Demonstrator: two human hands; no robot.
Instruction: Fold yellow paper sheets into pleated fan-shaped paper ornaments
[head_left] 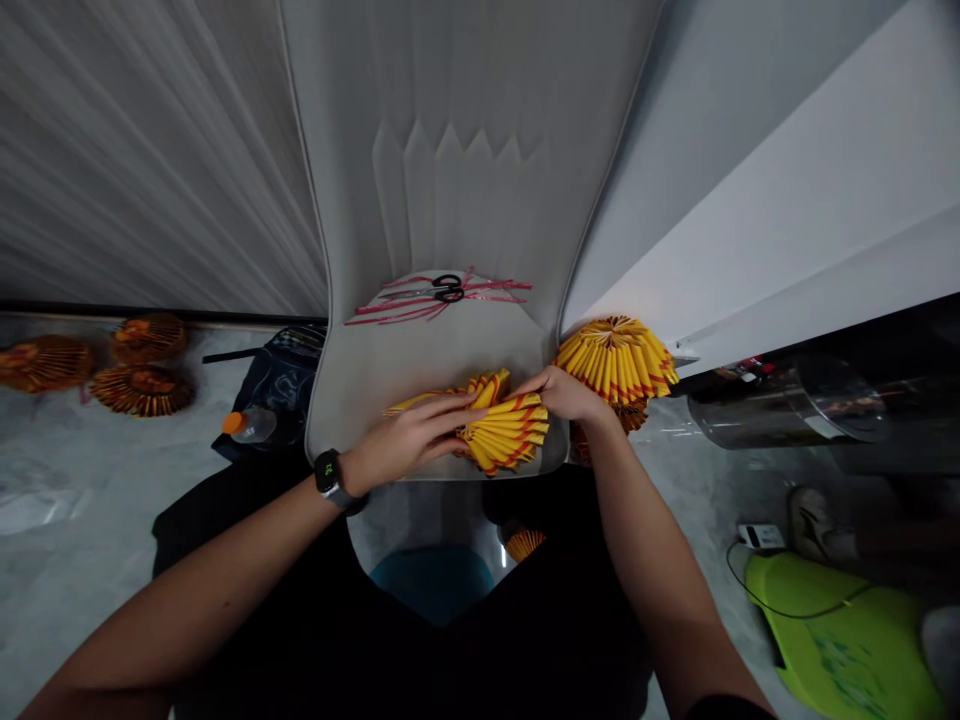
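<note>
A yellow pleated paper fan [510,435] with red stripes lies on the front of the grey chair seat [375,375]. My left hand [416,435], with a watch on the wrist, grips it from the left, fingers over the folds and thumb lower down. At its upper right edge my right hand [570,395] is closed on the folds; those fingertips are partly hidden. Farther back on the seat, black-handled scissors [448,289] lie on several thin pink-red strips [390,315].
A finished-looking yellow pleated paper rosette [619,358] sits just right of the chair. Several similar rosettes [142,390] lie on the floor at left, near a dark bag [281,375] and an orange-capped bottle [255,425]. A green stool [847,630] stands at lower right.
</note>
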